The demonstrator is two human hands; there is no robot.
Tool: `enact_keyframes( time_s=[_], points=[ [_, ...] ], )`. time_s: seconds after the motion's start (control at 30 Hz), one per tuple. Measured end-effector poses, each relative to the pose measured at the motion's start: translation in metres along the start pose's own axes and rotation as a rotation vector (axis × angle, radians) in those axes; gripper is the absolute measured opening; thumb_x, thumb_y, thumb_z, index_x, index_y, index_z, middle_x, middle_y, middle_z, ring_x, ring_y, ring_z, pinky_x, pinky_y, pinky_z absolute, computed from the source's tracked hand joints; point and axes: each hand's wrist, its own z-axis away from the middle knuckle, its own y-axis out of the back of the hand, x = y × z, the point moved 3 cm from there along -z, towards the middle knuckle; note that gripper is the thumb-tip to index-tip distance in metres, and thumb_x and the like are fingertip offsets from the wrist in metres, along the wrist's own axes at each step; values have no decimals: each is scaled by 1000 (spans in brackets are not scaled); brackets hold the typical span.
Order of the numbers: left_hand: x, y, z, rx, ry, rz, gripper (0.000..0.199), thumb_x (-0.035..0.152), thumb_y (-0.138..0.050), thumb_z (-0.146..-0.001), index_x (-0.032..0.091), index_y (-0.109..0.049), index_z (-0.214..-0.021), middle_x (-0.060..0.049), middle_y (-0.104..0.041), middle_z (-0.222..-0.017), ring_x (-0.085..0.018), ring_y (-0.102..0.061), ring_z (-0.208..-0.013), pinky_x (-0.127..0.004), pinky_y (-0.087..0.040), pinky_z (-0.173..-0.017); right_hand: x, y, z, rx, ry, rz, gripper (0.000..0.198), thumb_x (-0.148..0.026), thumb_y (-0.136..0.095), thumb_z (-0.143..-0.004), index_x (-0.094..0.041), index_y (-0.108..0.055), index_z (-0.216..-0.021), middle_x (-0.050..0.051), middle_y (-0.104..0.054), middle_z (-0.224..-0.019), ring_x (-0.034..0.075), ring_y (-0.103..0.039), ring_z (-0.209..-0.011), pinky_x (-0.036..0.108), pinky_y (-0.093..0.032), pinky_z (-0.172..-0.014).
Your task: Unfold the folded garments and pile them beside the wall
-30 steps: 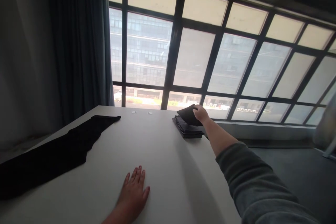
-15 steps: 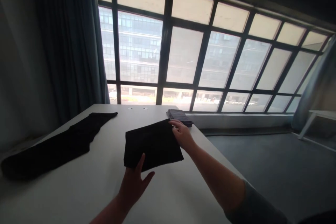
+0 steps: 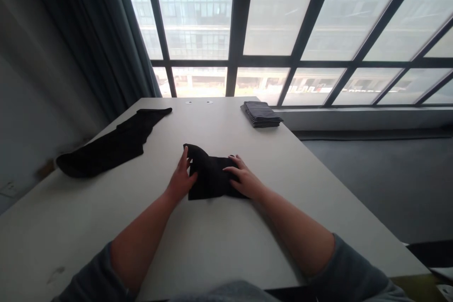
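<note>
A folded black cloth (image 3: 208,177) lies on the white table in front of me, its left part lifted and bent. My left hand (image 3: 181,178) grips this left part, thumb at the near side and fingers at the raised far corner. On the cloth's right part rests my right hand (image 3: 246,180), its fingers spread over the fabric and pressing it to the tabletop. The cloth's right edge is partly hidden under that hand.
A larger black cloth (image 3: 116,141) lies spread along the left side of the white table (image 3: 212,245). Near the far right corner is a stack of folded dark grey cloths (image 3: 261,113). Beyond stand a curtain (image 3: 95,33) and tall windows.
The black cloth has come down onto the table from being held up flat. My left hand has moved to its left edge, my right hand onto its top. The view has tilted down.
</note>
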Motion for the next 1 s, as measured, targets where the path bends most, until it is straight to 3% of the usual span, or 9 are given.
enact_keyframes(
  time_s=[0.13, 0.2, 0.27, 0.33, 0.47, 0.6, 0.77, 0.9, 1.0],
  points=[
    [-15, 1, -7, -34, 77, -190, 110, 26, -78, -76, 21, -19, -168, -21, -42, -164, -39, -42, -151, -60, -39, -121, -12, 2, -2, 77, 24, -19, 22, -18, -56, -94, -21, -72, -109, 7, -63, -138, 27, -42, -151, 58, -24, -133],
    [-9, 4, -8, -12, 74, -230, 86, 25, -75, -78, 21, -42, -158, -17, -59, -151, -38, -54, -141, -59, -43, -117, -23, 5, 1, 54, -12, -99, 19, -22, -53, -96, -21, -69, -106, 6, -71, -110, 23, -64, -122, 52, -39, -124],
    [2, 7, -7, -19, 53, -149, 52, 28, -70, -84, 22, -63, -135, -12, -72, -127, -32, -66, -122, -53, -50, -110, -31, 10, 5, 50, -97, -247, 19, -32, -52, -99, -20, -67, -101, 4, -70, -96, 19, -68, -97, 41, -54, -106],
    [14, 7, -4, -24, 51, 79, 33, 36, -68, -88, 20, -67, -117, -8, -76, -107, -26, -72, -102, -44, -57, -96, -33, 14, 9, 89, -201, -490, 29, -44, -52, -101, -20, -67, -102, 4, -71, -96, 18, -67, -89, 34, -59, -90],
    [18, 7, -1, 115, 271, 567, 39, 47, -70, -88, 20, -58, -115, -1, -69, -84, -16, -66, -69, -28, -55, -64, -17, 16, 9, 143, -424, -938, 49, -59, -46, -103, -19, -64, -125, 9, -73, -111, 21, -71, -97, 34, -62, -83],
    [2, 13, -5, 233, 439, 570, 38, 43, -65, -88, 20, -53, -115, -1, -68, -88, -18, -69, -75, -32, -59, -67, 8, 18, 6, 233, -581, -576, 50, -47, -63, -95, -18, -59, -136, 11, -69, -115, 22, -70, -93, 38, -63, -85],
    [-4, 7, -7, -115, 164, 90, 51, 46, -63, -93, 20, -57, -136, -13, -69, -128, -29, -68, -120, -49, -55, -105, -9, 13, 4, 164, -166, -36, 44, -33, -72, -89, -26, -69, -132, 9, -51, -147, 27, -52, -137, 46, -45, -122],
    [1, -5, -2, -304, -45, -335, 72, 37, -68, -89, 22, -47, -156, -14, -60, -147, -34, -56, -137, -54, -43, -118, -25, -1, 10, -139, 21, 17, 48, -38, -72, -94, -30, -67, -141, 9, -57, -142, 26, -58, -130, 45, -49, -116],
    [9, -7, -1, -383, -71, -565, 68, 36, -64, -93, 29, -47, -158, -11, -66, -135, -33, -62, -125, -51, -48, -111, -29, -3, 13, -217, 95, 47, 52, -41, -76, -93, -32, -67, -143, 9, -54, -148, 29, -55, -135, 46, -48, -117]
  ],
)
